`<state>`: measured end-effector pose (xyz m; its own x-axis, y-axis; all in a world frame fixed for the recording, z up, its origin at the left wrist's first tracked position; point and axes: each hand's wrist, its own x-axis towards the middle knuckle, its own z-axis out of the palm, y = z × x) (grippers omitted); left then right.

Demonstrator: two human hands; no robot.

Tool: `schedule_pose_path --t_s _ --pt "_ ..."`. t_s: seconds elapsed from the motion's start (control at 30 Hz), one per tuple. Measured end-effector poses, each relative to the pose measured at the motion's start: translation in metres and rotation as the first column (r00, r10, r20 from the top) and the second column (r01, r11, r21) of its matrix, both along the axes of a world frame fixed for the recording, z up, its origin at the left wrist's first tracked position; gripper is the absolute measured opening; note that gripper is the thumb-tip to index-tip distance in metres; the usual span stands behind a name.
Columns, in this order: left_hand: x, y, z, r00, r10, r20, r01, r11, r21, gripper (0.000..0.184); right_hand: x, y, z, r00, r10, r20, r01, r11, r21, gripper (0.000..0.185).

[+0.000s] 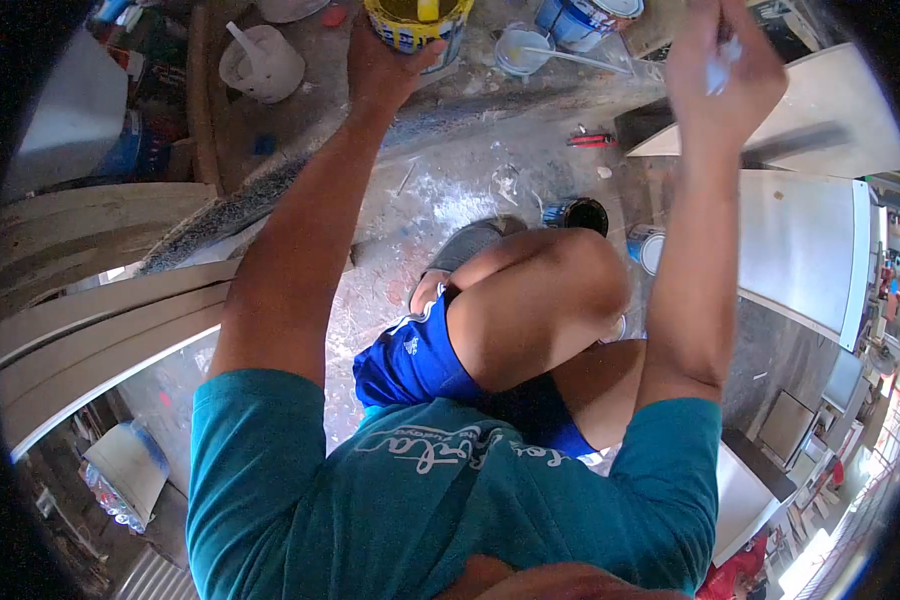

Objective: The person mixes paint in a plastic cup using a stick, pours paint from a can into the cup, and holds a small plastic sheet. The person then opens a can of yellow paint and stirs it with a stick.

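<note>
My left hand (pixel 382 78) is wrapped round a paint can (pixel 447 55) with a yellow rim and a yellow and blue label. Something bright yellow stands inside its mouth. At the upper right my right hand (pixel 728 85) is closed and raised, slightly smeared by motion. A small pale bluish-white thing shows between its fingers, too blurred to name. Between my hands, a small white tub (pixel 520 55) sits on the paint-stained surface with a pale stick (pixel 580 61) across it. Beside the tub is a blue paint can (pixel 582 22) with whitish smears.
A white tub with a stick (pixel 261 65) stands left of my left arm. On the floor are a dark open can (pixel 580 215), another can (pixel 649 247) and a red tool (pixel 592 140). A white panel (pixel 800 245) lies to the right, pale boards (pixel 100 325) to the left.
</note>
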<state>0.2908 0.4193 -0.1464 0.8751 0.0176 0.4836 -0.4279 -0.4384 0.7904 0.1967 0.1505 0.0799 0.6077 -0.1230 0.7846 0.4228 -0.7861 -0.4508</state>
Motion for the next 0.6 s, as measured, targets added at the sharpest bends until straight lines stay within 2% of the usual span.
schedule_pose_path --t_s 0.07,0.1,0.17,0.2,0.27,0.37,0.47,0.57,0.6 --pt "0.004 0.0 -0.001 0.996 0.088 0.024 -0.09 0.988 0.124 0.095 0.008 0.017 0.029 0.993 0.112 -0.04 -0.115 0.991 -0.069 0.025" --pt "0.001 -0.002 0.004 0.995 0.09 0.034 -0.093 0.991 0.094 0.096 0.011 0.028 0.038 0.982 0.182 -0.038 -0.186 0.972 -0.143 0.025" --pt "-0.009 -0.007 0.015 0.994 0.091 0.053 -0.093 0.995 0.036 0.098 0.037 0.033 0.044 0.93 0.234 -0.285 -0.302 0.927 -0.223 0.025" --pt "-0.007 -0.005 0.014 0.996 0.084 0.036 -0.086 0.995 0.056 0.098 0.042 0.044 0.051 0.872 0.142 -0.468 -0.319 0.89 -0.325 0.025" --pt "-0.003 -0.002 0.005 0.998 0.067 -0.002 -0.066 0.993 0.094 0.098 0.051 0.073 0.061 0.668 -0.119 -0.735 -0.401 0.774 -0.489 0.025" --pt "0.0 -0.004 -0.001 0.995 0.092 -0.026 -0.092 0.996 0.023 0.111 0.085 0.082 0.011 0.728 -0.102 -0.677 -0.432 0.698 -0.571 0.029" --pt "0.007 -0.003 -0.016 0.995 0.091 -0.035 -0.09 0.995 0.033 0.113 0.084 0.088 0.006 0.73 -0.029 -0.683 -0.468 0.707 -0.531 0.036" --pt "0.006 -0.002 -0.01 0.997 0.068 -0.032 -0.066 0.997 0.033 0.113 0.087 0.075 -0.002 0.82 0.08 -0.567 -0.395 0.796 -0.459 0.044" --pt "0.006 -0.003 -0.01 0.996 0.07 -0.05 -0.067 0.996 0.055 0.114 0.073 0.078 0.01 0.812 -0.051 -0.581 -0.283 0.837 -0.469 0.047"
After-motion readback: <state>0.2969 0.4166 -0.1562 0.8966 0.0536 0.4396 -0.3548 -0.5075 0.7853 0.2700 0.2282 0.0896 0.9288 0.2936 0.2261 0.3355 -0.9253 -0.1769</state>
